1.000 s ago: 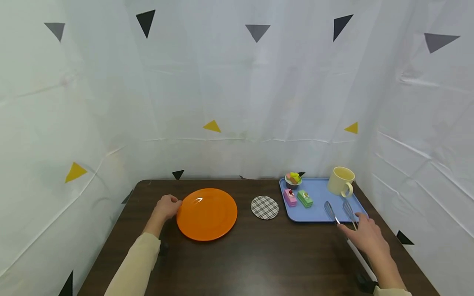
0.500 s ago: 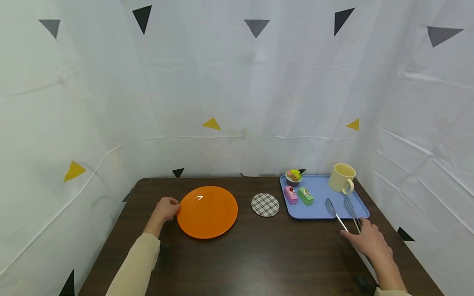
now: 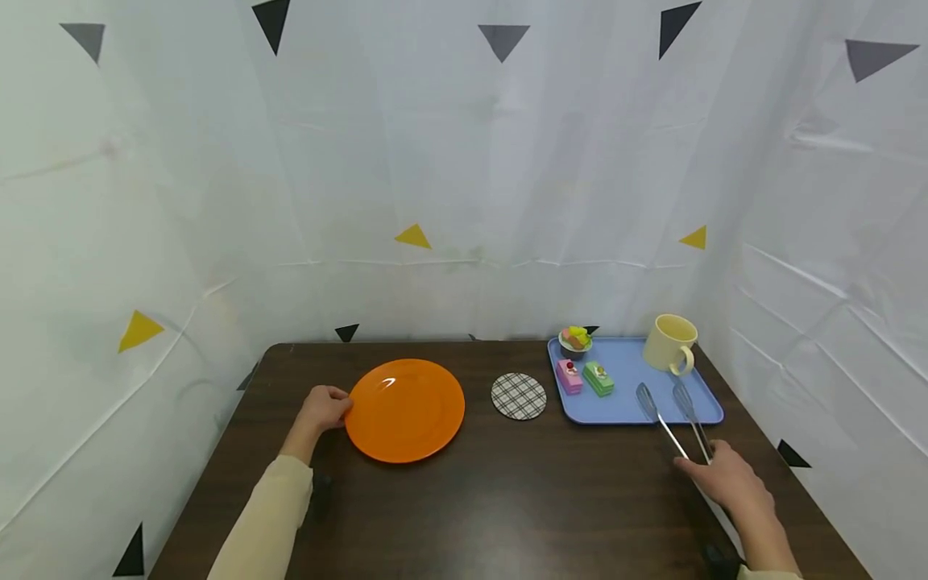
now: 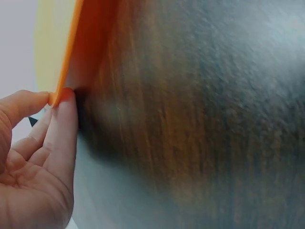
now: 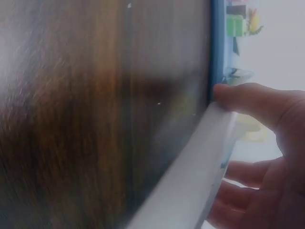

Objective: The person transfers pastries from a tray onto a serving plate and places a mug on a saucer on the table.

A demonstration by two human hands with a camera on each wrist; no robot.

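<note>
My left hand pinches the left rim of a round orange plate. In the left wrist view, thumb and fingers meet on the plate's edge. On the right, my right hand grips metal tongs, whose spread tips overlap the front of the blue tray. The right wrist view has the thumb along one pale, wide arm of the tongs, the other fingers curled on the far side.
On the tray stand a yellow mug, a pink cake slice, a green cake slice and a small cup of toy food. A checkered round coaster lies between plate and tray. White curtains surround the dark table.
My right hand has slid back along the tongs, toward the near side. The tongs' tips keep their place over the tray. My left hand stays at the plate's rim.
</note>
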